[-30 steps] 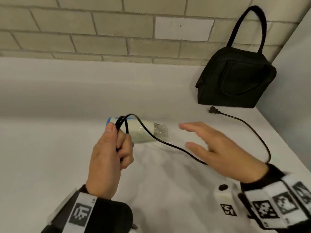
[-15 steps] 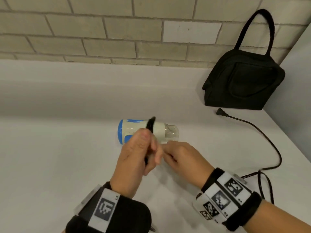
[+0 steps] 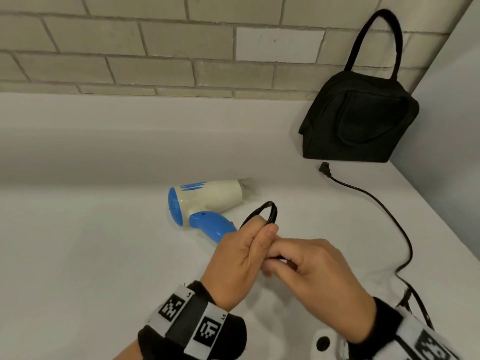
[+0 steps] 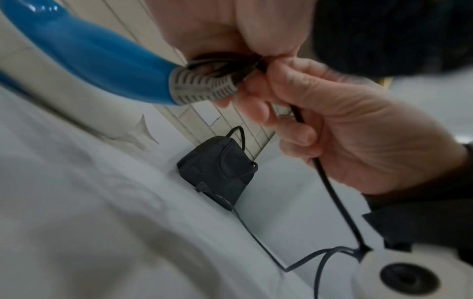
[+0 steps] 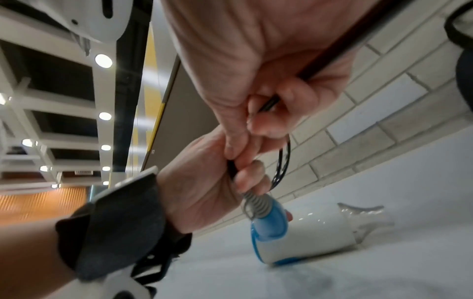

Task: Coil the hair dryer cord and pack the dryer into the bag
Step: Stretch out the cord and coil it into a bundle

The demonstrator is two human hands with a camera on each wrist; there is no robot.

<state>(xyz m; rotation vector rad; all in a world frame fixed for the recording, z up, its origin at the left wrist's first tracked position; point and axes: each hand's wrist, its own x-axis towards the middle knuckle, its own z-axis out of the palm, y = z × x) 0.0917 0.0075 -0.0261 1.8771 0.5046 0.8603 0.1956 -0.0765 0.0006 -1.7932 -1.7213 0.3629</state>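
Note:
A small white and blue hair dryer (image 3: 205, 197) lies on its side on the white counter (image 3: 91, 242); it also shows as the hair dryer (image 5: 302, 238) in the right wrist view. My left hand (image 3: 241, 255) grips a few loops of the black cord (image 3: 267, 211) just past the dryer's blue handle (image 4: 102, 60) and grey strain relief (image 4: 202, 87). My right hand (image 3: 311, 268) pinches the cord (image 4: 330, 188) right against the left hand. The loose cord (image 3: 384, 211) runs right and back to the plug (image 3: 325, 169). The black bag (image 3: 361, 118) stands in the back right corner.
A brick wall (image 3: 155, 48) runs behind the counter, and a pale side wall (image 3: 454, 126) closes the right. The bag's handle (image 3: 374, 40) leans on the wall. Slack cord (image 3: 415, 302) loops near the counter's right front.
Both hands moved right and nearer, off the dryer's body. The right hand, open and reaching a second ago, now pinches the cord at the left hand. The coil has gained loops.

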